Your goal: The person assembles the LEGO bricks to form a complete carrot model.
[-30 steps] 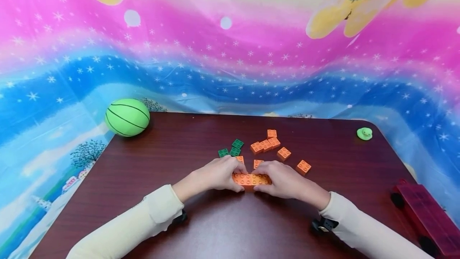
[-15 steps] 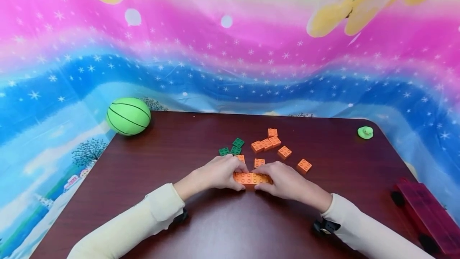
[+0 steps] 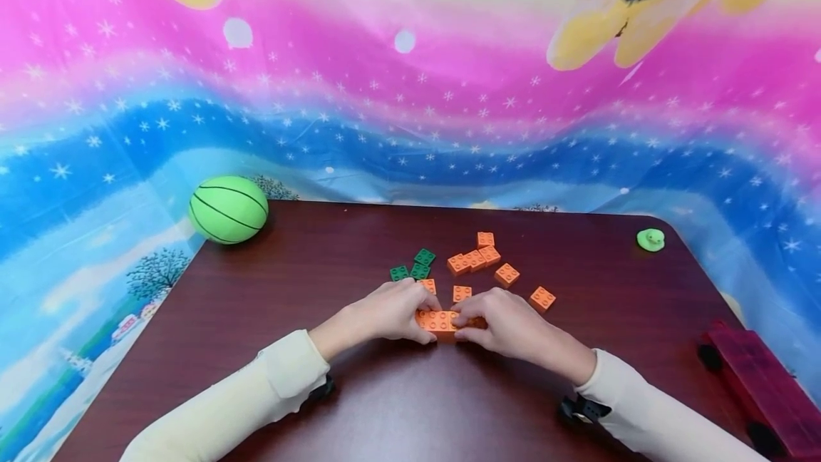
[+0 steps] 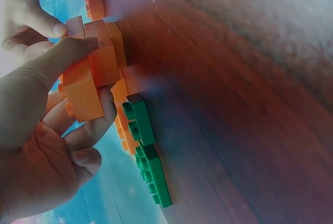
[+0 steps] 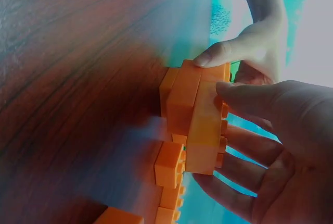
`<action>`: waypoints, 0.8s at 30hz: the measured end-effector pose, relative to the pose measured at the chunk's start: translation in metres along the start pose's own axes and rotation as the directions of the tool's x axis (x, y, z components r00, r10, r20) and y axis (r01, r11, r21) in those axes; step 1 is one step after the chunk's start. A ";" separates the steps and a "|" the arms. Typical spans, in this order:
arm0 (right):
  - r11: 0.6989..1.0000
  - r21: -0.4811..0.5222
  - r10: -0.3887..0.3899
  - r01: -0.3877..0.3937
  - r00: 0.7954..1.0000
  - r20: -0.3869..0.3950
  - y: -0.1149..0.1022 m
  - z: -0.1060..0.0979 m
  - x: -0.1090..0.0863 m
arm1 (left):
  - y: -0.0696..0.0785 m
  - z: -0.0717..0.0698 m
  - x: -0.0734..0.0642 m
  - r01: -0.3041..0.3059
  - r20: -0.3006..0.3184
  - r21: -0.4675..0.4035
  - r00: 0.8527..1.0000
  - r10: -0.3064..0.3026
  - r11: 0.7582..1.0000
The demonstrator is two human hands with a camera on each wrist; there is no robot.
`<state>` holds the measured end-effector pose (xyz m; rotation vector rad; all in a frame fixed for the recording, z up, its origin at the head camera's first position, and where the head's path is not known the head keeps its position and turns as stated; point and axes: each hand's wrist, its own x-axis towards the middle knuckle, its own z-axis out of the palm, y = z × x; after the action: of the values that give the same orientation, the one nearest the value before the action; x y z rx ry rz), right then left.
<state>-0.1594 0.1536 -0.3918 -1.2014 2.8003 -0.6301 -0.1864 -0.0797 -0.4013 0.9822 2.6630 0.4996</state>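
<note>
At the table's middle, a low assembly of orange toy building bricks lies between both hands. My left hand grips its left end, thumb on the near side and fingers on the far side. On the right end my right hand pinches a slightly yellower orange brick, its fingers hiding most of the studs in the head view. The wrist views show two bricks end to end in the upper layer, with another orange brick below bridging them. The right thumb presses near the seam.
Several loose orange bricks lie beyond the hands, with green bricks to their left. A green ball sits at the far left corner, a green toy duck far right. A red toy vehicle stands at the right edge.
My right thumb and fingers have shifted slightly left over the right brick, covering more of its studs. My left hand stays in place on the left end.
</note>
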 end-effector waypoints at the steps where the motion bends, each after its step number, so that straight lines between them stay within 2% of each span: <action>1: 1.000 0.021 0.012 -0.012 1.000 0.009 0.001 0.001 0.000 | 0.000 0.000 0.000 -0.005 0.000 0.006 1.000 0.005 1.000; 5: 0.994 0.098 0.037 -0.039 0.999 0.021 0.003 0.004 0.002 | 0.000 0.000 0.000 -0.025 -0.010 0.021 1.000 0.025 0.999; 9: 0.989 0.144 0.023 -0.025 1.000 0.021 0.007 0.009 0.002 | 0.000 0.000 0.000 -0.026 0.000 0.029 1.000 0.026 0.999; 11: 0.990 0.141 0.000 -0.004 1.000 0.025 0.009 0.010 0.000 | 0.001 0.000 0.000 -0.024 0.012 0.040 1.000 0.024 0.999; 18: 0.992 0.022 -0.124 0.123 0.992 0.027 0.011 0.009 0.000 | 0.003 0.001 0.003 -0.057 0.031 0.063 0.998 0.055 0.996; 24: 0.987 0.065 -0.149 0.146 0.988 0.050 0.013 0.007 0.005 | 0.001 -0.001 0.003 -0.081 0.047 0.017 0.996 0.080 0.997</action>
<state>-0.1710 0.1558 -0.4026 -1.4016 2.6456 -0.6756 -0.1888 -0.0768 -0.3999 1.0972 2.6007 0.4631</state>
